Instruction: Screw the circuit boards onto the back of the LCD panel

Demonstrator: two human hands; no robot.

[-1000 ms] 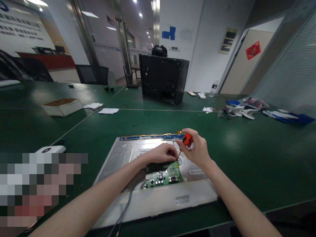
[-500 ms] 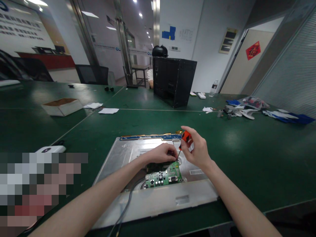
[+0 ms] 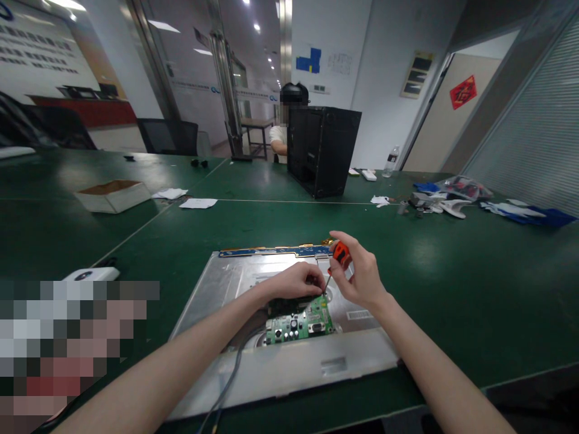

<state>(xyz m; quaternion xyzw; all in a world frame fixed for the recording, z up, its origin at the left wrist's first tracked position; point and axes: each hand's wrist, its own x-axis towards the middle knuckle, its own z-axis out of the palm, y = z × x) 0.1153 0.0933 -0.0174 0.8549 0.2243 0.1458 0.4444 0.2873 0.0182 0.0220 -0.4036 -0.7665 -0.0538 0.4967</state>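
My right hand (image 3: pixel 359 271) is closed around the red-and-black handle of a screwdriver (image 3: pixel 341 254). The screwdriver tilts, its thin tip down at the upper right corner of a green circuit board (image 3: pixel 301 322). At that same corner the bent fingers of my left hand (image 3: pixel 301 279) are pinched together by the tip; what they hold, if anything, is hidden. The board lies on a silver metal display panel (image 3: pixel 235 274), whose far edge carries a narrow blue circuit strip (image 3: pixel 271 251). A grey cable (image 3: pixel 233 374) runs from beside the board toward the near edge.
On the green table (image 3: pixel 452 289) stand a black computer case (image 3: pixel 332 150), with a person behind it, and an open white box (image 3: pixel 113 198). A water bottle (image 3: pixel 391 161), a plastic bag (image 3: pixel 465 188) and small parts lie at right. A white device (image 3: pixel 93 274) sits at left.
The black case has turned slightly, and the person behind it shows more. My hands and the screwdriver tip stay at the board's corner; the handle looks slightly rotated.
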